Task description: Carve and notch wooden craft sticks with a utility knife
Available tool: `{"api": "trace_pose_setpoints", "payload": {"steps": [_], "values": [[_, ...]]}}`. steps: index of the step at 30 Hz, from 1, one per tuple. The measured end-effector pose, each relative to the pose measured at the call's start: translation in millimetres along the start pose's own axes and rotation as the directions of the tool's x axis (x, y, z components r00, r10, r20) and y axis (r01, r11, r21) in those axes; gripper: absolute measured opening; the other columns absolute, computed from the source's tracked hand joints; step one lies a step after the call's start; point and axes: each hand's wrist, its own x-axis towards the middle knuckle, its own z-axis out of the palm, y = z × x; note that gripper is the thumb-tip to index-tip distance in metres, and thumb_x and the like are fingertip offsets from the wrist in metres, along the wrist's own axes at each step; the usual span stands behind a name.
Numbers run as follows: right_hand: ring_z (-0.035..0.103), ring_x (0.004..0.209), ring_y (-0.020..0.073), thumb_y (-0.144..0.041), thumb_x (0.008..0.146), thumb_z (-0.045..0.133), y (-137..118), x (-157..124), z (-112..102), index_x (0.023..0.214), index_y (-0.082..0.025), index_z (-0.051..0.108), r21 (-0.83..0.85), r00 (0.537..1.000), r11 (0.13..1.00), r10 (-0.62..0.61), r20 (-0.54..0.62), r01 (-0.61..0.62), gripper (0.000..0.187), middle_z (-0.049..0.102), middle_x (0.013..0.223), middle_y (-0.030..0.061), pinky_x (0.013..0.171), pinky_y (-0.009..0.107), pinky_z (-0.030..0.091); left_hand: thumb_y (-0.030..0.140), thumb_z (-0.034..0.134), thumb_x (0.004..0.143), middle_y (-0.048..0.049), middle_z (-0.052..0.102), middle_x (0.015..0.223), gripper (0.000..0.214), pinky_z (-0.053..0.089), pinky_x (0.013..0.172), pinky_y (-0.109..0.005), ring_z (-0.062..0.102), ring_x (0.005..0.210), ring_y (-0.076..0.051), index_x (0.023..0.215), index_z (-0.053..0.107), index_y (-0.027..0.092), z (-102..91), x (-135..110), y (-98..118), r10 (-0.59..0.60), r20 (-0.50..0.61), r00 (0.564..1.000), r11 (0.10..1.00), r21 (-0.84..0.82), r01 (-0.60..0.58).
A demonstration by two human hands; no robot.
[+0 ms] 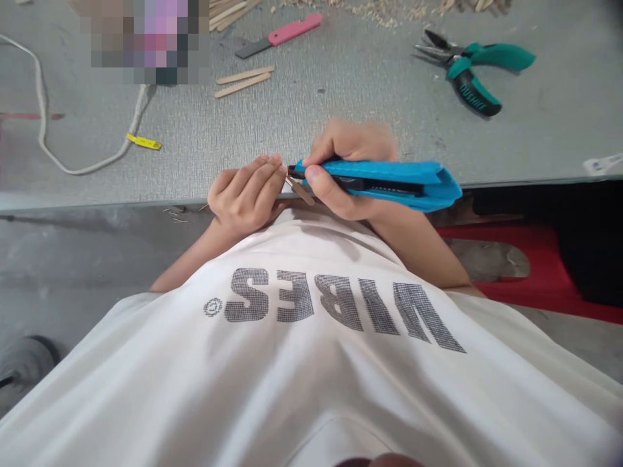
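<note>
My right hand (346, 152) is closed around a blue utility knife (403, 170), its front end pointing left. My left hand (248, 191) is closed on a small wooden craft stick (300, 191), whose free end sticks out toward my right thumb. The front of the knife meets the stick beside my left fingertips; the blade itself is mostly hidden. Both hands are at the front edge of the table, close against my white shirt.
On the grey table (185, 117) lie two craft sticks (243, 82), a pink-handled folding blade (294, 29), green-handled pliers (470, 68) and a white cable (43, 130) with a yellow tag (145, 141). Wood shavings (379, 11) are scattered at the back. A red stool (540, 266) stands below right.
</note>
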Motion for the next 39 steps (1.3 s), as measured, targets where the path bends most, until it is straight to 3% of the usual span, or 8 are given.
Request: {"api": "trace_pose_setpoints", "payload": {"steps": [8, 14, 17, 20, 25, 30, 32, 39], "values": [[0.053, 0.066, 0.019, -0.058, 0.113, 0.072, -14, 18, -6, 0.087, -0.025, 0.06, 0.059, 0.985, 0.988, 0.135, 0.105, -0.141, 0.043, 0.068, 0.078, -0.0002, 0.07, 0.036, 0.046, 0.087, 0.053, 0.112, -0.0206, 0.088, 0.133, 0.074, 0.061, 0.09, -0.053, 0.086, 0.126, -0.044, 0.139, 0.084, 0.025, -2.5, 0, -2, -0.041, 0.06, 0.997, 0.998, -0.049, 0.044], [0.066, 0.092, 0.0238, -0.055, 0.104, 0.09, -20, 18, 22, 0.09, -0.024, 0.072, 0.317, 0.942, 0.947, 0.158, -0.295, -0.059, 0.038, 0.067, 0.096, 0.0047, 0.085, 0.039, 0.051, 0.087, 0.057, 0.111, -0.0209, 0.088, 0.133, 0.072, 0.06, 0.092, -0.057, 0.084, 0.129, -0.046, 0.14, 0.083, 0.026, 1.1, -4, -1, -0.053, 0.049, 0.997, 0.997, -0.06, 0.056], [0.056, 0.062, 0.0186, -0.042, 0.107, 0.085, -25, 20, 38, 0.083, -0.026, 0.055, 0.598, 0.856, 0.779, 0.167, -0.49, 0.191, 0.042, 0.051, 0.07, -0.0036, 0.063, 0.034, 0.045, 0.089, 0.055, 0.11, -0.0213, 0.087, 0.135, 0.075, 0.061, 0.093, -0.06, 0.084, 0.13, -0.047, 0.14, 0.083, 0.026, 2.2, -5, 0, -0.087, 0.083, 0.993, 0.992, -0.081, 0.094], [0.04, 0.051, 0.0176, -0.05, 0.116, 0.078, -34, 21, 33, 0.077, -0.027, 0.038, 0.725, 0.937, 0.688, 0.264, -0.228, -0.018, 0.06, 0.033, 0.06, -0.0064, 0.056, 0.034, 0.039, 0.091, 0.052, 0.11, -0.0211, 0.086, 0.137, 0.077, 0.061, 0.096, -0.062, 0.082, 0.132, -0.048, 0.142, 0.082, 0.027, 2.3, -5, 0, -0.118, 0.123, 0.985, 0.987, -0.095, 0.13], [0.024, 0.05, 0.0171, -0.07, 0.112, 0.076, -47, 30, 13, 0.07, -0.028, 0.032, 0.69, 0.953, 0.692, 0.304, -0.01, -0.213, 0.073, 0.025, 0.056, -0.0072, 0.059, 0.039, 0.028, 0.088, 0.053, 0.111, -0.0186, 0.087, 0.136, 0.071, 0.06, 0.099, -0.063, 0.08, 0.137, -0.047, 0.139, 0.082, 0.03, 4.2, -6, -1, -0.132, 0.137, 0.982, 0.982, -0.116, 0.148], [0.022, 0.046, 0.0138, -0.047, 0.109, 0.077, -39, 33, 32, 0.069, -0.025, 0.029, 0.711, 0.963, 0.698, 0.244, -0.116, -0.091, 0.066, 0.025, 0.055, -0.0065, 0.056, 0.037, 0.023, 0.087, 0.054, 0.112, -0.0176, 0.087, 0.13, 0.067, 0.061, 0.099, -0.063, 0.082, 0.13, -0.047, 0.132, 0.084, 0.03, 3.3, -3, -1, -0.143, 0.109, 0.984, 0.98, -0.121, 0.156], [0.013, 0.041, 0.0123, -0.048, 0.107, 0.077, -32, 29, 43, 0.069, -0.026, 0.028, 0.681, 0.92, 0.721, 0.172, -0.353, 0.127, 0.066, 0.023, 0.05, -0.0075, 0.049, 0.037, 0.014, 0.085, 0.054, 0.113, -0.0168, 0.087, 0.126, 0.065, 0.061, 0.096, -0.062, 0.084, 0.122, -0.044, 0.129, 0.084, 0.03, 1.3, -1, 0, -0.119, 0.089, 0.989, 0.986, -0.11, 0.129], [0.068, 0.075, 0.0271, -0.077, 0.105, 0.077, -55, 28, 35, 0.103, -0.03, 0.07, 0.46, 0.943, 0.824, 0.3, 0.142, -0.331, 0.048, 0.065, 0.074, 0.0022, 0.069, 0.043, 0.057, 0.074, 0.048, 0.12, -0.0145, 0.085, 0.113, 0.058, 0.063, 0.092, -0.059, 0.084, 0.113, -0.04, 0.116, 0.082, 0.028, -3.9, 7, 0, -0.087, 0.091, 0.992, 0.993, -0.076, 0.094]]}}
